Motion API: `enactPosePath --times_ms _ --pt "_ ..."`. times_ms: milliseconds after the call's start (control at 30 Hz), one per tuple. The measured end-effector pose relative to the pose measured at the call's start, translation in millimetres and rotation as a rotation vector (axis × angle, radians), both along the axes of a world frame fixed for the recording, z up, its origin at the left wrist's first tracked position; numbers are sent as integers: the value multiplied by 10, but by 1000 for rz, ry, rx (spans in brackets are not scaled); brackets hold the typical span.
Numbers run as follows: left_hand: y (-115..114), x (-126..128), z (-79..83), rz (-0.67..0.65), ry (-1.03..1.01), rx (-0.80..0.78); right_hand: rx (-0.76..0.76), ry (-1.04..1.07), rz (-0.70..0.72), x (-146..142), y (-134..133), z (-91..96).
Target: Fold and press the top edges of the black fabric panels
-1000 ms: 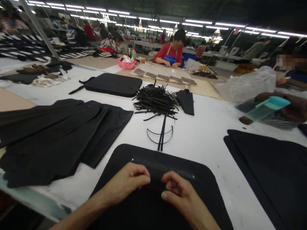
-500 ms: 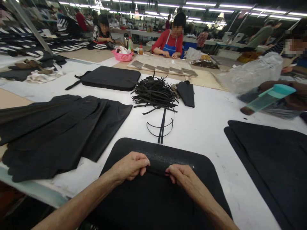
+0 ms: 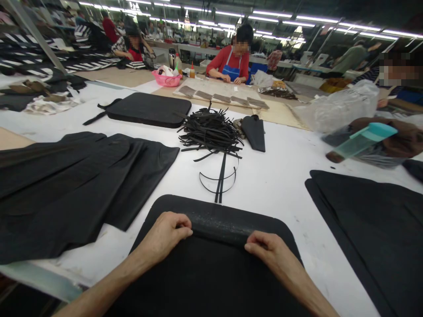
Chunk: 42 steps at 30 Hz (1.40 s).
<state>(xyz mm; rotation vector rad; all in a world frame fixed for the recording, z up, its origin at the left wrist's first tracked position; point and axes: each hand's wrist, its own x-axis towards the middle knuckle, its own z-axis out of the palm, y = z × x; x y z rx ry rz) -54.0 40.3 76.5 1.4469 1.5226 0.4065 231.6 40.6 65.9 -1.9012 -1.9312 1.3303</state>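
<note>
A black rounded board or pad [image 3: 279, 225] lies in front of me, with a shiny, speckled band [image 3: 224, 224] across its far part. Over its near part is a black fabric panel [image 3: 211, 277]. My left hand [image 3: 170, 233] pinches the panel's far edge on the left, thumb against fingers. On the right, my right hand [image 3: 269, 246] pinches the same edge, so the edge stretches between both hands. Beyond the board lie a few loose thin black strips [image 3: 222, 174] and a heaped bundle of black strips [image 3: 213, 130].
Black fabric pieces [image 3: 86, 185] spread at left, more black panels [image 3: 370, 220] at right. A second black pad [image 3: 150, 108], a small black piece [image 3: 256, 132], a turquoise-lidded bottle [image 3: 363, 141] and a plastic bag [image 3: 343, 105] lie farther back. A person in red [image 3: 231, 61] works opposite.
My hands have moved apart along the panel's edge, the left one leftward and the right one rightward. The view has shifted slightly. A person at back left has raised an arm.
</note>
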Motion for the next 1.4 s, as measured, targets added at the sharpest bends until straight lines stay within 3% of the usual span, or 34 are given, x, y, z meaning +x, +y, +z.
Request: enactPosePath --times_ms 333,733,1000,1400 --pt "188 -173 -179 175 -81 41 113 -36 -70 494 152 -124" --pt "256 -241 -228 257 29 17 19 -65 -245 554 205 -308" --pt "290 -279 -252 220 110 58 43 -169 -225 602 217 -402" --pt "336 -288 -237 164 170 36 -57 -27 -256 597 268 -318"
